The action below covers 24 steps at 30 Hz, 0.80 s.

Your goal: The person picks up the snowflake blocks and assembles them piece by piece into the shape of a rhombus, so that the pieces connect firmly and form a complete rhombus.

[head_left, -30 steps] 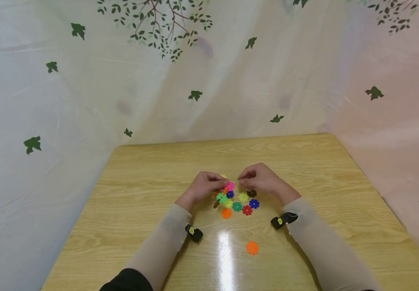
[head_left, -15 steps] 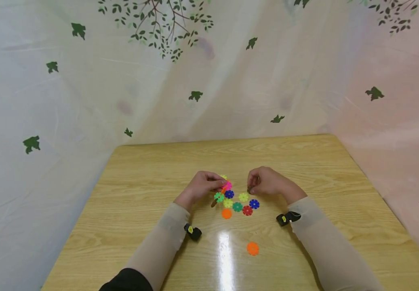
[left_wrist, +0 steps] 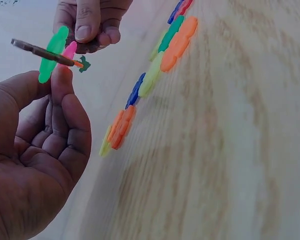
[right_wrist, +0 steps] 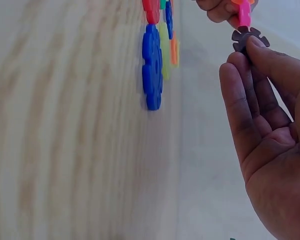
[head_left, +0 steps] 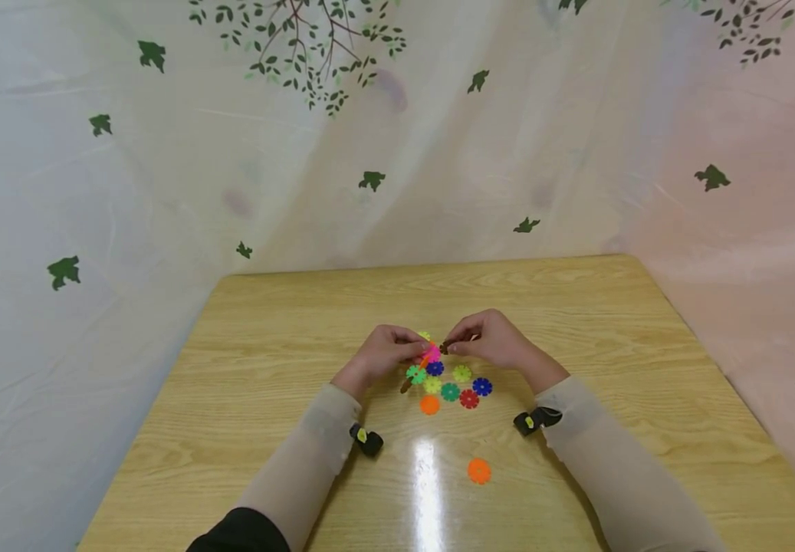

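Note:
My left hand (head_left: pixel 390 354) pinches a small chain of joined, notched plastic discs. In it are a bright green disc (left_wrist: pixel 54 54), a brown disc (left_wrist: pixel 27 46) set edge-on through the green one, an orange piece and a pink disc (head_left: pixel 432 353). My right hand (head_left: pixel 494 337) pinches another brown disc (right_wrist: pixel 240 45) between thumb and fingers. That disc meets the edge of the pink disc (right_wrist: pixel 244 14) in the right wrist view; whether their slots interlock, I cannot tell. Both hands are raised above the table, close together. Fingers partly cover the orange piece.
Loose discs lie flat below the hands: yellow (head_left: pixel 462 373), blue (head_left: pixel 482 386), red (head_left: pixel 469 399), green (head_left: pixel 450 392), orange (head_left: pixel 429 404) and several others. One orange disc (head_left: pixel 479 471) lies apart, nearer the front of the wooden table (head_left: pixel 266 345). A printed cloth (head_left: pixel 438 153) hangs behind.
My right hand has picked up the brown disc from the right of the pile and brought it left to the pink disc. The left hand has barely moved, still holding its chain.

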Available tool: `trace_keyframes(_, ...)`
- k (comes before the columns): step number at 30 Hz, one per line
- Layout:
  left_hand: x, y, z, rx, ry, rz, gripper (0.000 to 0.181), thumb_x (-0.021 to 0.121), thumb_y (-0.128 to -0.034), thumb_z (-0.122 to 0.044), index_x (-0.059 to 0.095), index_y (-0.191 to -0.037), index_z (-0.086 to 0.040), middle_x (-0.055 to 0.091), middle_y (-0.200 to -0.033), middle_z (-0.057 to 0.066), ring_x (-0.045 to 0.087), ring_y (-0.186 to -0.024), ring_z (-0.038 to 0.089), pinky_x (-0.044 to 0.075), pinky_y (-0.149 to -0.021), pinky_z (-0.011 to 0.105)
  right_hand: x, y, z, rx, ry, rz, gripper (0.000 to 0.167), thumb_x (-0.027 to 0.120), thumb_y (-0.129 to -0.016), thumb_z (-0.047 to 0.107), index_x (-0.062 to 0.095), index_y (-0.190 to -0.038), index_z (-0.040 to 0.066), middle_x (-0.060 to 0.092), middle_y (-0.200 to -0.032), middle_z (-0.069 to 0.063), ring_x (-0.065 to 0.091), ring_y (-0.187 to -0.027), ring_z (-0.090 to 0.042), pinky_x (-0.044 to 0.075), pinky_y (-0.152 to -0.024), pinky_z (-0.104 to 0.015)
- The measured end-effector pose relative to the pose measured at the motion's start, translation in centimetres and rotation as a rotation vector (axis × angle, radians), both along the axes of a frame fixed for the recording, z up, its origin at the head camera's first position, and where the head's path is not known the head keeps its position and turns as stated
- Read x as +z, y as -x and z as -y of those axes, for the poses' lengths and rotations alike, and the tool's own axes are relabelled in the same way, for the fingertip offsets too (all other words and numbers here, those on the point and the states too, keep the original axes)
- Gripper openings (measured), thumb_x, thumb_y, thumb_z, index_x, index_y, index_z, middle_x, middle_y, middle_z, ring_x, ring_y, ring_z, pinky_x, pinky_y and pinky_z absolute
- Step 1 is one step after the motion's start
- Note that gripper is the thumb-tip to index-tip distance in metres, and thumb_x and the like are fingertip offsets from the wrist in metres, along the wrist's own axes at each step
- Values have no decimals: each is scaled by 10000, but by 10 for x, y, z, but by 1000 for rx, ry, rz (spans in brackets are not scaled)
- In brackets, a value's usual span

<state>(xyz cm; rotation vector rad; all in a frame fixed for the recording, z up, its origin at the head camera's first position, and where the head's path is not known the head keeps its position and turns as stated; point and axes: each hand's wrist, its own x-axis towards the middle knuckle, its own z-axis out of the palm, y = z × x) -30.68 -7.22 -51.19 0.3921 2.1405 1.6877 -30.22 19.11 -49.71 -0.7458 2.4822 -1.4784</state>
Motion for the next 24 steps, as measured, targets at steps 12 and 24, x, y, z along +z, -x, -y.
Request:
trace_keyframes(12,0,-1,-2,17,15,19,210,779,-979,-246,808,-1060,-54,774,-940,58,662,-769,150,573,-726,287,0,-5,10,-14,-25,-84,41,824,-930,125,848,-934,159,758,-906,41,706,-794,-189,593,-672,-322)
trace_keyframes(24,0,-2,-3,40,-42,23,231,771,-983,-189,784,-1122,-6,774,-979,55,693,-839,122,587,-771,269,-6,0,-1,19,-206,-18,225,825,-922,114,781,-1142,104,734,-957,44,688,-840,-152,598,-760,-347)
